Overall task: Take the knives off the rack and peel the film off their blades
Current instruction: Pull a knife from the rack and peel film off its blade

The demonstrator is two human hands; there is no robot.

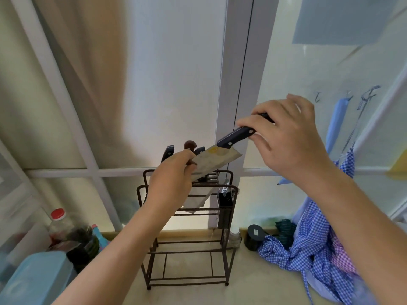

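Note:
A dark wire knife rack (187,254) stands on the counter against the window. Above it I hold a cleaver (217,160) with a dark riveted handle and a film-covered blade bearing a yellow mark. My right hand (286,139) grips its handle. My left hand (174,175) pinches the blade's left edge, and whether it grips the film alone cannot be told. Three other knife handles (168,151) stick up from the rack behind my left hand, and another broad blade (198,201) hangs in the rack below.
A red-capped bottle (58,221), dark jars and a light blue plastic tub (37,280) crowd the left of the counter. A blue checked cloth (312,245) lies heaped at the right, with a black cylinder (253,236) beside it. A utensil holder (224,208) hangs on the rack's right side.

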